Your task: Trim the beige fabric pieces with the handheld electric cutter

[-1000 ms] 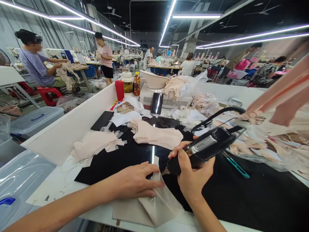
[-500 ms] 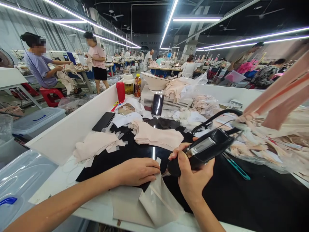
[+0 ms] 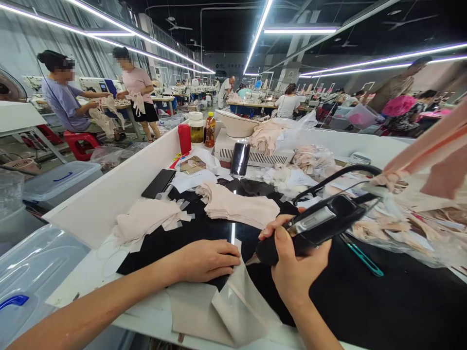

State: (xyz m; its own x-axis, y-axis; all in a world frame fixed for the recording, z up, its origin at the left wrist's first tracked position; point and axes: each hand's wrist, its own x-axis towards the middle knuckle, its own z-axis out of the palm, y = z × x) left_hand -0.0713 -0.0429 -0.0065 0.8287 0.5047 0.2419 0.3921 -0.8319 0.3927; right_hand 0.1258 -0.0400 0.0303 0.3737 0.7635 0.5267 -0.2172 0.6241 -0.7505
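My right hand (image 3: pixel 297 257) is wrapped round a black hand-held tool (image 3: pixel 319 226) with a silver plate; its pointed tip is aimed left, just beside a beige fabric piece (image 3: pixel 237 306). That piece has a glossy, folded face and drapes over the table's near edge. My left hand (image 3: pixel 211 260) rests at its upper end, fingers together and pressing on it; the fingertips partly cover the fabric. Beyond the hands, a stack of pale pink pieces (image 3: pixel 241 206) lies on the black mat (image 3: pixel 383 306). More pale pieces (image 3: pixel 149 218) lie to the left.
Teal snips (image 3: pixel 363 255) lie right of my right hand. A cable arches behind the tool. Two phones, one upright (image 3: pixel 240 158) and one flat (image 3: pixel 158 183), a red cup (image 3: pixel 184 138), jars and bagged fabric stand farther back. A white partition (image 3: pixel 105 199) borders the left. Several people work beyond.
My right hand and the tool have moved slightly right, away from the fabric, and the tool's tip now shows. My left hand stays on the fabric. The view has shifted slightly.
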